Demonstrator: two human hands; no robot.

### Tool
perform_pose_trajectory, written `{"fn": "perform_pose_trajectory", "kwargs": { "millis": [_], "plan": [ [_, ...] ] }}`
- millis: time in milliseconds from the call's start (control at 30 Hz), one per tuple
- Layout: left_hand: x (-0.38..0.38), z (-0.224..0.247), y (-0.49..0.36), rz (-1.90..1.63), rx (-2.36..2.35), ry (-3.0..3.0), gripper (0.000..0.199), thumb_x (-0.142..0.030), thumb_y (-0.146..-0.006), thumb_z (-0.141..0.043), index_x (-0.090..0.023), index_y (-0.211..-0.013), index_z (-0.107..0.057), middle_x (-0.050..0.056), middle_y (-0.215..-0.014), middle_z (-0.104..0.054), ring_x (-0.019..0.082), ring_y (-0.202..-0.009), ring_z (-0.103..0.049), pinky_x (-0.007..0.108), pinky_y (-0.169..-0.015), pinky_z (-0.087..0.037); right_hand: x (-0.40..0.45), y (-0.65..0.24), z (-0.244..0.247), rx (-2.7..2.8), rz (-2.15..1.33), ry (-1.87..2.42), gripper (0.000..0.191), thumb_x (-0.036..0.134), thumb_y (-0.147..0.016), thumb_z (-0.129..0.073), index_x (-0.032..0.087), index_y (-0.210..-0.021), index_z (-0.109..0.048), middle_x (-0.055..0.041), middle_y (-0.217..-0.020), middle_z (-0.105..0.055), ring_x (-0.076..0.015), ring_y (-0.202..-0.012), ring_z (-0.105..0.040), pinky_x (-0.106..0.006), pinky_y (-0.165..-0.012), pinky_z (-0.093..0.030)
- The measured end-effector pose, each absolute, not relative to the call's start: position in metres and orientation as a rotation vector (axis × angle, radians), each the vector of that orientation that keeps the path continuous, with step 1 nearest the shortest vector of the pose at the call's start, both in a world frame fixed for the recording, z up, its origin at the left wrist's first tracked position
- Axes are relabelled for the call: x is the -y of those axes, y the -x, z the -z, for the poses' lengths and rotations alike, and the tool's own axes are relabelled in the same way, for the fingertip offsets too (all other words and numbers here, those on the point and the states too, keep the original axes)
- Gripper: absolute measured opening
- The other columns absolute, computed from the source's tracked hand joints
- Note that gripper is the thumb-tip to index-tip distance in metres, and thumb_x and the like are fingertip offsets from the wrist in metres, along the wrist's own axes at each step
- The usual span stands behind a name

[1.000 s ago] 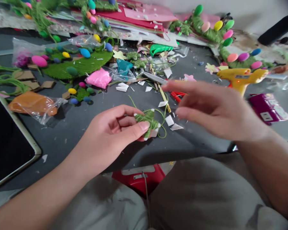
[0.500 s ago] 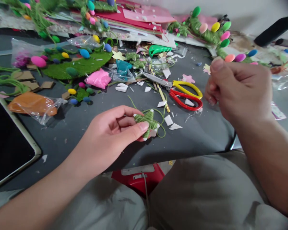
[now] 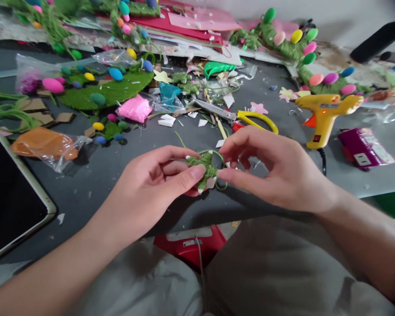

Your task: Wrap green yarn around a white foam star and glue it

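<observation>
In the head view, my left hand (image 3: 164, 175) pinches a small star wrapped in green yarn (image 3: 204, 170), thumb on top and fingers beneath. White tips poke out at its points. A loose yarn tail curls behind and right of the star. My right hand (image 3: 273, 169) is at the star's right side, thumb and fingers apart, with the thumb tip close to a point; I cannot tell whether it touches. Just behind this hand lie scissors (image 3: 258, 120) with yellow and red handles, the red one mostly covered by my fingers.
A yellow glue gun (image 3: 327, 114) and a purple packet (image 3: 365, 148) are at the right. A tablet (image 3: 16, 197) lies at the left edge. Bags of pink clay (image 3: 136, 108) and orange clay (image 3: 46, 142), white scraps and a green leaf shape (image 3: 118, 90) are spread across the table.
My right hand has come from the right, left and down to the star, its fingers parting. The glue gun and purple packet are now uncovered. My left hand has barely shifted.
</observation>
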State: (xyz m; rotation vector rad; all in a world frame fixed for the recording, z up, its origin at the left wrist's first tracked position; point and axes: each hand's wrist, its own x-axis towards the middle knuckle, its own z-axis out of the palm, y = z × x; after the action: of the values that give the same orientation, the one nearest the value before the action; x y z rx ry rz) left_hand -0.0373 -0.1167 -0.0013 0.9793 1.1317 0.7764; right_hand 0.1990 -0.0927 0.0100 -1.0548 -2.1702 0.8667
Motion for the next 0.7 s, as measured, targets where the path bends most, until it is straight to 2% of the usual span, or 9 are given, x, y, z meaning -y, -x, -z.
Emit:
{"fn": "perform_pose_trajectory", "kwargs": {
  "millis": [133,200,300,400,500,700],
  "plan": [
    [0.118,0.004,0.039,-0.776,-1.107,-0.932,0.029,-0.036,-0.086,-0.081,-0.022,-0.110,-0.076,0.005,-0.090,-0.080,0.021,-0.076,-0.075,0.028,-0.073,-0.062,0.094,-0.191,-0.008,2.192,-0.814,0.983,0.027,0.028,-0.083,-0.082,0.019,-0.098,-0.063,-0.0013,-0.093,-0.066,-0.0134,-0.079,-0.059,-0.028,-0.067,-0.051],
    [0.118,0.006,0.039,-0.795,-1.066,-0.907,0.026,-0.036,-0.089,-0.077,-0.023,-0.112,-0.076,0.004,-0.094,-0.079,0.020,-0.078,-0.076,0.028,-0.075,-0.063,0.093,-0.190,-0.008,2.241,-0.708,0.889,0.016,0.025,-0.087,-0.078,0.020,-0.096,-0.066,-0.0021,-0.094,-0.067,-0.0140,-0.083,-0.061,-0.029,-0.071,-0.053],
    [0.118,0.010,0.040,-0.806,-1.010,-0.887,0.023,-0.031,-0.090,-0.077,-0.027,-0.112,-0.074,0.001,-0.090,-0.079,0.016,-0.078,-0.075,0.024,-0.076,-0.061,0.093,-0.191,-0.009,2.334,-0.494,0.760,0.004,0.021,-0.093,-0.070,0.021,-0.096,-0.073,-0.0037,-0.093,-0.066,-0.0135,-0.083,-0.063,-0.029,-0.072,-0.055],
    [0.118,0.012,0.042,-0.790,-0.991,-0.896,0.026,-0.029,-0.088,-0.078,-0.027,-0.113,-0.073,0.001,-0.088,-0.079,0.016,-0.081,-0.075,0.022,-0.077,-0.060,0.093,-0.193,-0.009,2.436,-0.294,0.688,0.012,0.020,-0.094,-0.068,0.024,-0.103,-0.075,-0.0051,-0.093,-0.066,-0.0149,-0.081,-0.063,-0.031,-0.068,-0.054],
    [0.119,0.012,0.044,-0.781,-0.993,-0.911,0.028,-0.027,-0.088,-0.078,-0.027,-0.115,-0.073,0.002,-0.096,-0.080,0.017,-0.084,-0.076,0.023,-0.080,-0.060,0.093,-0.194,-0.008,2.493,-0.180,0.670,0.017,0.021,-0.093,-0.068,0.027,-0.109,-0.073,-0.0052,-0.094,-0.066,-0.0168,-0.080,-0.063,-0.033,-0.067,-0.054],
    [0.119,0.009,0.042,-0.780,-0.967,-0.891,0.028,-0.025,-0.087,-0.079,-0.026,-0.114,-0.073,0.000,-0.091,-0.079,0.015,-0.084,-0.075,0.020,-0.080,-0.060,0.093,-0.197,-0.003,2.571,-0.060,0.646,0.027,0.031,-0.093,-0.069,0.024,-0.119,-0.070,-0.0071,-0.100,-0.067,-0.0193,-0.083,-0.061,-0.037,-0.072,-0.053]
  ]
}}
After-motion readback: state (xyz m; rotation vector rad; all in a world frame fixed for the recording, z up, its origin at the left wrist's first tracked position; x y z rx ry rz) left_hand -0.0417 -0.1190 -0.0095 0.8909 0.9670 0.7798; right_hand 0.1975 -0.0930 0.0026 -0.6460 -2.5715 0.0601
